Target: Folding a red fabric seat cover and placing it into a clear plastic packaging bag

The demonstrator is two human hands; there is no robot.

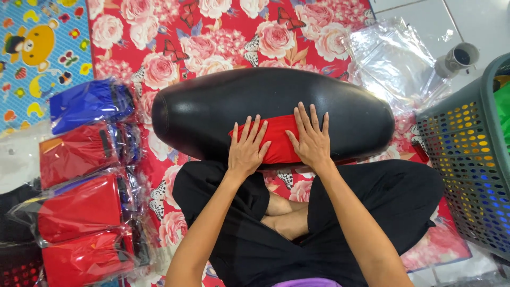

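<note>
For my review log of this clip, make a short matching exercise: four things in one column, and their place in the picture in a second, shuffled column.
Things:
1. red folded cloth
2. black padded seat
3. grey perforated basket
4. clear plastic bags

Places:
A. far right edge of the picture
B. lying on the flowered mat, across the person's lap
C. under the left hand and right hand, pressed flat
D. upper right, on the floor

Pairs: 1-C, 2-B, 3-A, 4-D

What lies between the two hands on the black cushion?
Head view: between left hand and right hand, only folded red cloth shows, on the long black leather cushion.
</note>
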